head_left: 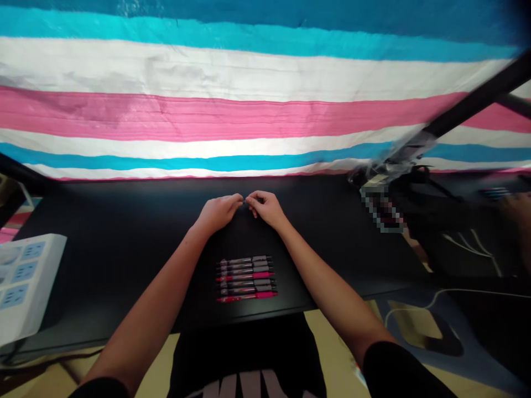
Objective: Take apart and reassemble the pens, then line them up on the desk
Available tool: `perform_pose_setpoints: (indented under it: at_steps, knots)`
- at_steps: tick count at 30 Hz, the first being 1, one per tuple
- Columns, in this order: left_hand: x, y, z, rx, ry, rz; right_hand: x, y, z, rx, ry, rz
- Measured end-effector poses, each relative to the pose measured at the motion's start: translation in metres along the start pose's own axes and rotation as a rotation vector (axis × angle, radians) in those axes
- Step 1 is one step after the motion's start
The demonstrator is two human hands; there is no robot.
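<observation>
Black table (124, 249): one dark top is stretching under the work, its near edge running just in front of the person's black clothing (244, 354).
Row of pens (257, 275): seven are lying side by side near that edge, two red and, as far as blur is allowing a count, five dark; they are lining up parallel, probably for tidiness and easy reach.
White box (31, 287): one is resting at the left, well apart from the pens, likely kept aside to give the arms room.
Left hand (221, 214): thumb and fingertips are pressing together, apparently pinching one end of a small dark piece (244, 202).
Right hand (265, 209): thumb and forefinger are pinching the same piece from the other side, the remaining fingers curling; two hands are meeting there, presumably to steady something so small.
Small dark piece: one is showing between the fingertips, beyond the pens; its exact kind is too small to tell.
Clear plastic bundle (400, 155): one is hanging by the dark pole at the right.
Co-worker's hand (518, 210): one is blurring at the right edge; I cannot tell its grip.
Striped sheet (232, 119): one is covering the background.
</observation>
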State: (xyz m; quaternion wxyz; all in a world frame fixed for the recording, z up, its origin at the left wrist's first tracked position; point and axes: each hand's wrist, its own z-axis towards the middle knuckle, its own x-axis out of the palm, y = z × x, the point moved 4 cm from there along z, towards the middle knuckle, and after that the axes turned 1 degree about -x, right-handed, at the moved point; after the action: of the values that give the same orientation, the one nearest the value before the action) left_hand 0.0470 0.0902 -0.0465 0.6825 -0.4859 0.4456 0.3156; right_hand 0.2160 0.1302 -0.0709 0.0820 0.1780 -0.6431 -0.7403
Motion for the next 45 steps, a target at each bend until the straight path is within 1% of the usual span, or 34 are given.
perform_pose_setpoints:
  at_steps: [2,5,8,11,13,15,19,22,25,27,30,34,36,39,42,45]
  knots:
    - [0.0,0.006,0.002,-0.014,-0.002,-0.01,0.003,0.001,0.001,-0.037,0.0,0.02]
    - [-0.003,0.013,0.003,0.005,-0.06,-0.068,0.006,0.002,0.005,-0.076,0.017,0.1]
    - [-0.006,0.015,0.002,0.06,-0.138,-0.096,0.005,-0.002,0.007,-0.024,-0.008,0.191]
    - [-0.008,0.011,0.003,0.117,-0.183,-0.012,0.004,-0.005,0.007,0.047,-0.002,0.138]
    - [-0.008,0.01,0.003,0.131,-0.205,0.048,0.004,-0.003,0.005,0.021,0.007,0.084]
    - [-0.008,0.01,0.003,0.119,-0.214,0.055,0.004,-0.001,0.005,-0.023,-0.008,0.061]
    - [-0.007,0.012,0.001,0.069,-0.181,-0.03,0.005,0.0,0.006,-0.059,-0.054,0.052]
    - [-0.006,0.01,0.002,0.065,-0.138,-0.024,0.004,-0.002,0.008,-0.028,-0.076,0.101]
    - [-0.002,0.007,0.004,0.065,-0.092,-0.05,0.005,-0.003,0.007,0.053,-0.004,0.083]
    - [-0.001,0.007,0.005,0.051,-0.073,-0.103,0.004,-0.001,0.005,0.062,0.036,0.056]
    - [-0.001,0.007,0.005,0.073,-0.081,-0.167,0.001,0.003,0.004,0.028,0.035,0.068]
    - [-0.005,0.006,0.003,0.092,-0.133,-0.18,0.001,0.005,0.005,-0.01,0.067,0.161]
    - [-0.006,0.005,0.002,0.075,-0.144,-0.177,0.002,0.004,0.005,-0.001,0.046,0.184]
    - [-0.007,0.004,0.001,0.041,-0.136,-0.177,0.0,0.001,0.005,0.019,-0.017,0.194]
    - [-0.007,0.003,0.002,-0.017,-0.092,-0.145,-0.001,-0.002,0.006,0.023,-0.052,0.264]
    - [-0.005,0.001,0.002,-0.039,-0.04,-0.113,0.0,-0.005,0.006,0.043,-0.061,0.318]
